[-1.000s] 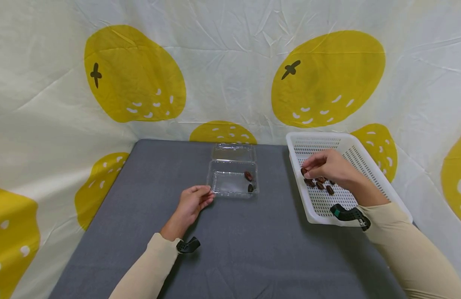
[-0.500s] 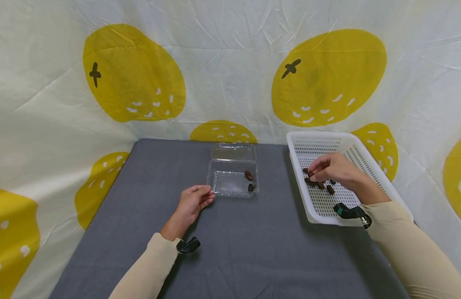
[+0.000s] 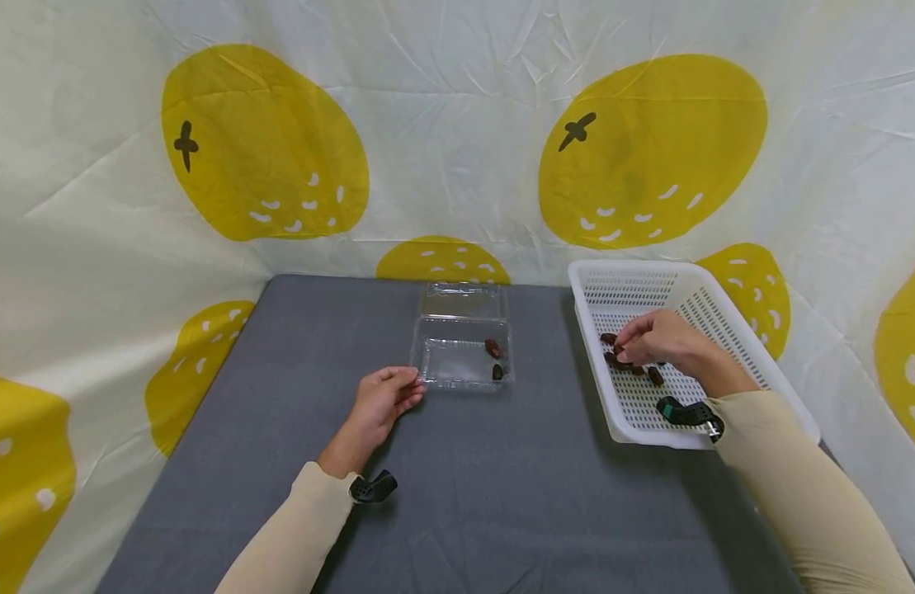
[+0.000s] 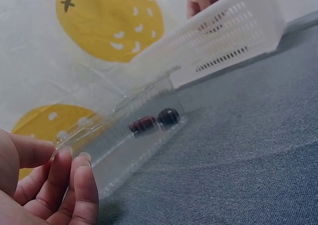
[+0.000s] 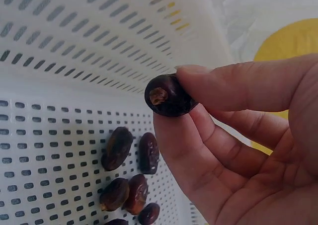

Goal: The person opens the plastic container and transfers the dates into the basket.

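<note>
My left hand pinches the near left rim of a clear plastic clamshell box, thumb over the edge and fingers beneath. The box lies with its lid folded back. Inside, along its right side, are a reddish-brown date and a darker date. Over the white basket, my right hand holds a dark date between thumb and fingers, its stem end showing in the right wrist view. Several more dates lie below it on the basket floor.
A grey cloth covers the table, with the basket at its right side. Behind and beside it hangs a white curtain with yellow fruit prints. Each wrist wears a black strap mount.
The right hand has shifted slightly right and nearer within the basket, its fingertips coming away from the far left dates. The left hand and the box have stayed put.
</note>
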Demonstrator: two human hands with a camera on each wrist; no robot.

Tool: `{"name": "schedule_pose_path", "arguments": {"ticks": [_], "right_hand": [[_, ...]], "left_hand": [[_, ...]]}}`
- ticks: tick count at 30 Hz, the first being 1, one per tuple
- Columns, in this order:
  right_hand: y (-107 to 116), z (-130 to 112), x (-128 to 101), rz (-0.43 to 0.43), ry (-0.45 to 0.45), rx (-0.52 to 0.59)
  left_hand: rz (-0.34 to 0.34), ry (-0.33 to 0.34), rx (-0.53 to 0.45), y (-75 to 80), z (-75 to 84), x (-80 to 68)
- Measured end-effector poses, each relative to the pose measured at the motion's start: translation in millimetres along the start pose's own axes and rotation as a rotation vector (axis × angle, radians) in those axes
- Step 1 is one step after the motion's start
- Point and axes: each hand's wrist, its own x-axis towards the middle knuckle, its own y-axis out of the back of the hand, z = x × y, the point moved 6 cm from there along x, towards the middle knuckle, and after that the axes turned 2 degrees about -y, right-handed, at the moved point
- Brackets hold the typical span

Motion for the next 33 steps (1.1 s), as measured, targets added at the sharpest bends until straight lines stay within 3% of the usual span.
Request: {"name": "schedule_pose_path", "arguments": {"ticks": [17,26,33], "right_hand": [[-8,26,15,-0.067,-0.126,-0.010],[-9,29,18,-0.077,-0.138,-0.035],[-11,29,17,-0.083,-0.140,-0.047]], "left_hand": [[0.003,0.014,0.025,1.8,-1.0,1.6],[-0.003,0.018,0.031,1.4,0.4,0.3],[0.011,0.023,-0.018,1.5,-0.3,-0.8]]}}
